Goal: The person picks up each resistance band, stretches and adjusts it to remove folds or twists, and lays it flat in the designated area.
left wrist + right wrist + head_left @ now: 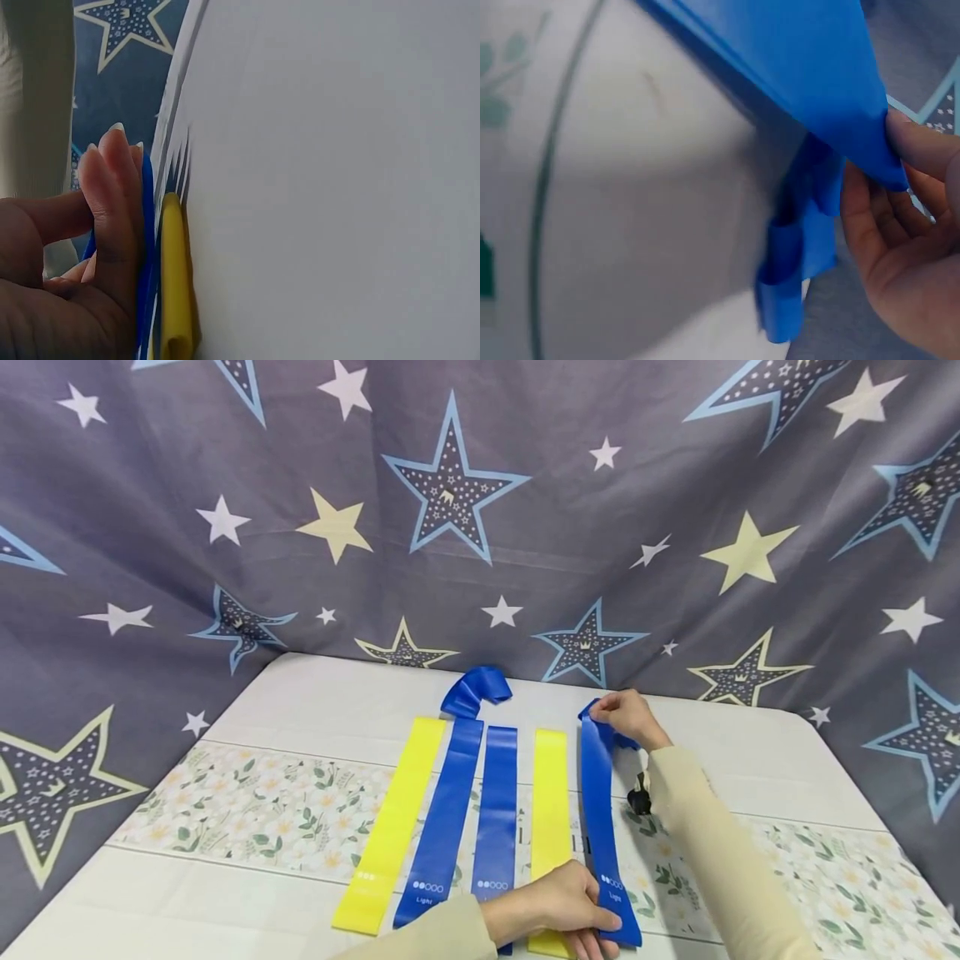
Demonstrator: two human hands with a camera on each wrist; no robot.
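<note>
Far L on the desk was a yellow band, then a blue band marked "Light", w/ a curled blue piece by its far end. Next came the middle blue band, near end partly behind the L sleeve, then the 2nd yellow band. L hand crossed that one's lower part, grip narrow, pinching the near end of the far-R blue band, thumb on top. R hand had a narrow grip too, pinching the same band's far end, so it ran btwn both hands. More curled blue stuff sat just below R hand's fingers, per the R wrist cam.
</note>
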